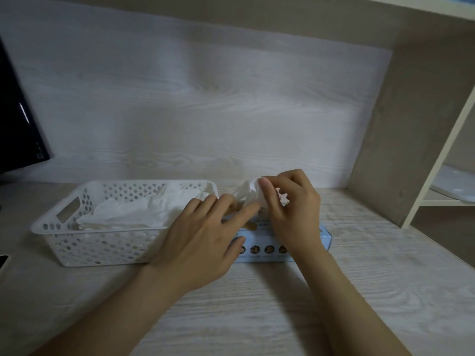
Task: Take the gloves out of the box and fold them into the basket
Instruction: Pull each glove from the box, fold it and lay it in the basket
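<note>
Right hand (293,209) fingers (268,195) tight around glove (245,190)

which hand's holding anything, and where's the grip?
Right hand pinches the white glove near its top end, above the box. Left hand holds nothing; its fingers lie straight on the box top.

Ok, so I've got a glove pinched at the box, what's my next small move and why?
Probably draw the glove straight up and free with the right hand. It pinches the glove's top just above the box, whose opening seems to hold the rest. The left hand lies flat on the box, so it should stay put. Folding into the basket comes after.
</note>
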A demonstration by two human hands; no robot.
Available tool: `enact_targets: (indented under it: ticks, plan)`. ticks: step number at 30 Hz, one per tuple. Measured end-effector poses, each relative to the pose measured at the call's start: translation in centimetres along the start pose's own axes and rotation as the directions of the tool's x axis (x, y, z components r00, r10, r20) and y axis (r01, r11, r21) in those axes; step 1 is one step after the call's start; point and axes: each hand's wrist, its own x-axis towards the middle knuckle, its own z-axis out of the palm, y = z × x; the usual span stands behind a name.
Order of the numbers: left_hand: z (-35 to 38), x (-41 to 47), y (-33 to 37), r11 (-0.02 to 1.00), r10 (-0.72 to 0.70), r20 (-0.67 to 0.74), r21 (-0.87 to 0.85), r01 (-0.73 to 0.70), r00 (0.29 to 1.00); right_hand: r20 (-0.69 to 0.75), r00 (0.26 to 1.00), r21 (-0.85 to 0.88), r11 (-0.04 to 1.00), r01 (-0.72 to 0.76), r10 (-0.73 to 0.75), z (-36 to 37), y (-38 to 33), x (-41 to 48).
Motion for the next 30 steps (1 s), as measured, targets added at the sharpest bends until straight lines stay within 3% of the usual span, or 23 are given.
enact_targets:
  ticks: [5, 8, 15, 21, 25, 30]
  plan:
    - [0.3, -0.2, -0.2, 0.996, 0.039, 0.014, 0.081, -0.04, 0.999, -0.181, 0.972, 0.131, 0.983, -0.13, 0.152, -0.6, -1.5, 0.2]
    - [0.3, -0.1, -0.2, 0.998, 0.028, -0.038, 0.053, -0.026, 0.999, -0.205, 0.95, 0.193, 0.962, -0.195, 0.234, -0.9, -1.7, 0.4]
    - [0.0, 0.0, 0.1, 0.985, -0.075, -0.149, -0.168, 0.05, 0.986, 0.172, 0.916, 0.443, 0.802, -0.4, 0.362, -1.0, -2.8, 0.2]
    - [0.0, 0.2, -0.3, 0.973, -0.093, -0.27, -0.23, 0.03, 0.958, 0.404, 0.861, 0.563, 0.658, -0.5, 0.309, -1.4, -3.5, 0.4]
    - [-0.1, 0.2, -0.6, 0.959, -0.144, -0.346, -0.279, 0.045, 0.927, 0.488, 0.848, 0.543, 0.688, -0.482, 0.208, -1.7, -3.3, 0.4]
    - [-0.2, -0.2, -1.0, 0.907, -0.307, -0.314, -0.382, 0.176, 0.899, 0.478, 0.859, 0.51, 0.738, -0.441, 0.183, -1.2, -3.1, 0.2]
